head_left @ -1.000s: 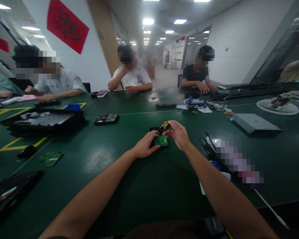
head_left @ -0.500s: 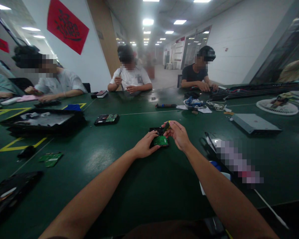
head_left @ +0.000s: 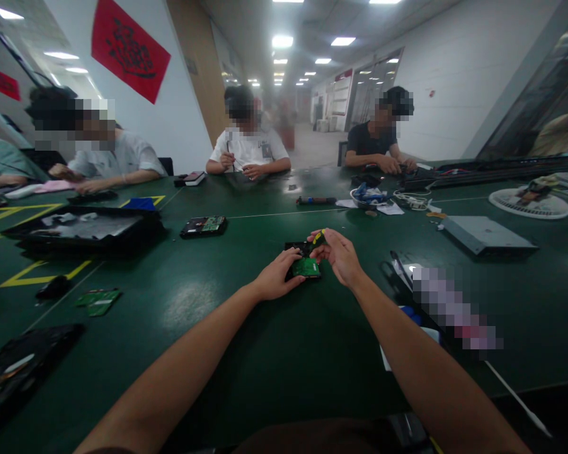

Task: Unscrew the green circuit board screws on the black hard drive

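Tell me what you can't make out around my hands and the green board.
Head view:
- Screwdriver tip: hidden by the right hand.
- Left hand: gripping or just pressing the green board? Too small to tell.
- Item right of the hands: blurred out.
- Black tray: cut off by the left edge.

Two bare forearms, left forearm [head_left: 184, 372] and right forearm [head_left: 407, 353] uncovered along their whole visible length, bare left hand [head_left: 274, 280], bare right hand [head_left: 343, 258], strip of dark maroon-brown cloth [head_left: 312, 439] of the person's clothing along the bottom edge
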{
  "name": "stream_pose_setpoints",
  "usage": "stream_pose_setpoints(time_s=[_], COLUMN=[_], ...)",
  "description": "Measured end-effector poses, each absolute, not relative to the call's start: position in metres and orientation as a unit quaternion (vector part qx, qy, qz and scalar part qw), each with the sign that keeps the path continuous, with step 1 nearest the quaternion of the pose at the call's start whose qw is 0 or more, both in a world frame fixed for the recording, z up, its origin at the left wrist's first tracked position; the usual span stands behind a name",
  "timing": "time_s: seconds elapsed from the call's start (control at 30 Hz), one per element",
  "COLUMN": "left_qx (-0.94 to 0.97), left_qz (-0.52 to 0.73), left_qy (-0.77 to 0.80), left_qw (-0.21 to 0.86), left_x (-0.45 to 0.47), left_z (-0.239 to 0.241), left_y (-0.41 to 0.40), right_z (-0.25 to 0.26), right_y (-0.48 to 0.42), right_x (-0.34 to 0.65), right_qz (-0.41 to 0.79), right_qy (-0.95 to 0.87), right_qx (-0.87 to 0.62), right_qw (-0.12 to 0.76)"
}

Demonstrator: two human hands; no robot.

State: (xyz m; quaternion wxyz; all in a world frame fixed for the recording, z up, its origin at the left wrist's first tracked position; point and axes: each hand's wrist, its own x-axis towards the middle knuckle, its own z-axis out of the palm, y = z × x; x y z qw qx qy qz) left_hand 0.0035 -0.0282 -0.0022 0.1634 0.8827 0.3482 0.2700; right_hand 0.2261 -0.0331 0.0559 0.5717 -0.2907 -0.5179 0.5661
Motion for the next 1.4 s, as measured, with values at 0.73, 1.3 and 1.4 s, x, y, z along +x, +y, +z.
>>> stream_pose_setpoints(time_s=[0.73, 1.3, 1.4], left_qx=[0.880, 0.881, 0.881], left_qz=[0.271, 0.267, 0.265], left_qy=[0.354, 0.353, 0.355], left_qw=[0.166, 0.167, 0.167], left_x=[0.0046, 0.0053, 0.0053], left_z=[-0.0007, 0.0003, -0.0004], left_y=[-0.0292, -0.0294, -0.0291], right_z=[0.0559, 0.0582, 0.0584], right_y=[-0.0329, -0.0339, -0.0332], right_x=[0.2270, 0.2265, 0.2280], right_qz=[0.569, 0.560, 0.552], right_qy=[-0.516, -0.515, -0.522], right_qx=[-0.278, -0.291, -0.300], right_qw=[0.577, 0.581, 0.577])
